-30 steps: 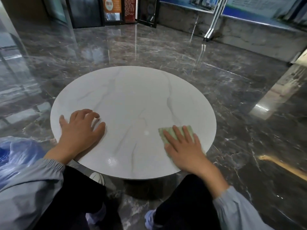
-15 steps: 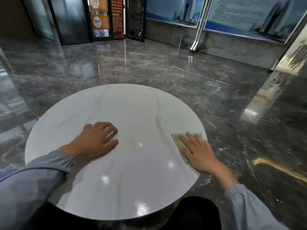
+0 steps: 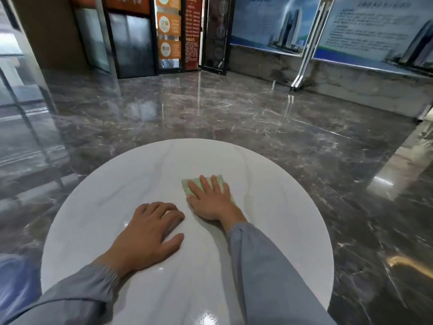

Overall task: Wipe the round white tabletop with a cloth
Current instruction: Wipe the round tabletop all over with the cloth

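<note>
The round white tabletop [image 3: 269, 231] with faint grey veins fills the lower middle of the head view. A small pale green cloth [image 3: 187, 185] lies flat near the table's centre. My right hand [image 3: 210, 200] presses it down with straight, spread fingers, and most of the cloth is hidden under the palm. My left hand [image 3: 147, 235] rests on the bare tabletop just to the near left of the right hand, fingers slightly bent and holding nothing. Grey sleeves cover both forearms.
Glossy dark marble floor [image 3: 234, 113] surrounds the table on all sides. Dark doors with orange posters [image 3: 168, 31] stand at the far wall, and a low stone ledge with large printed panels [image 3: 351, 73] runs along the far right.
My right hand has slid the cloth from the table's right edge inward to the centre. The left hand has stayed resting on the tabletop while the view tilted up and moved over the table.
</note>
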